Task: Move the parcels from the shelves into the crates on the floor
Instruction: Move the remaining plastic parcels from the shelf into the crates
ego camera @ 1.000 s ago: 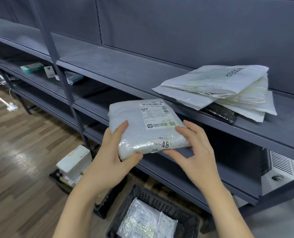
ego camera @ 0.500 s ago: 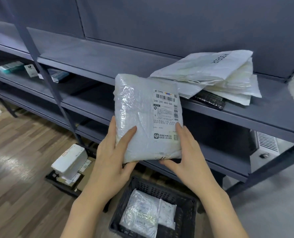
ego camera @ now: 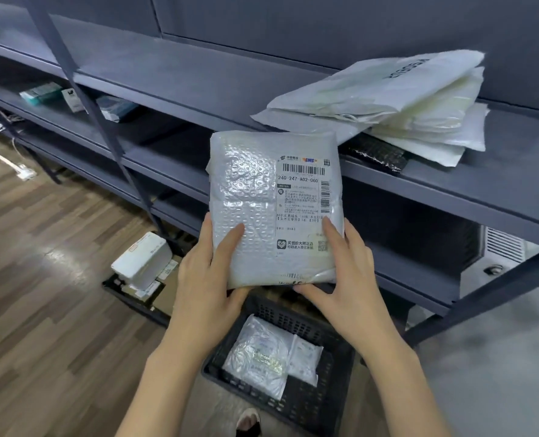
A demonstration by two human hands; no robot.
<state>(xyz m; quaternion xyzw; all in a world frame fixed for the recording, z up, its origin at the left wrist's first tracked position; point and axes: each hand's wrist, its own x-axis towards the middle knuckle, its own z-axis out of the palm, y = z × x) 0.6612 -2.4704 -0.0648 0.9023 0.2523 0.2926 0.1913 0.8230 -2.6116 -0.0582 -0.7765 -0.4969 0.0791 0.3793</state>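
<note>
Bubble-wrap plastic covers the parcel (ego camera: 274, 209) you are holding up on end in front of the shelf (ego camera: 451, 190), its shipping label (ego camera: 301, 203) facing you. Your left hand (ego camera: 208, 279) grips its lower left edge, thumb laid across the front and fingers curled behind. Your right hand (ego camera: 344, 275) clamps the lower right corner, thumb along the bottom edge and fingers pressing up onto the label. The parcel hangs in the air, touching no shelf, above the black crate (ego camera: 318, 402) on the floor, which already holds two white parcels (ego camera: 262, 357). Near the shelf's front edge, just right of the held parcel, lies a stack of white mailers (ego camera: 397, 102) over a black packet (ego camera: 378, 152). A second crate (ego camera: 126, 291) with a white box (ego camera: 142, 260) sits on the floor to the left.
</note>
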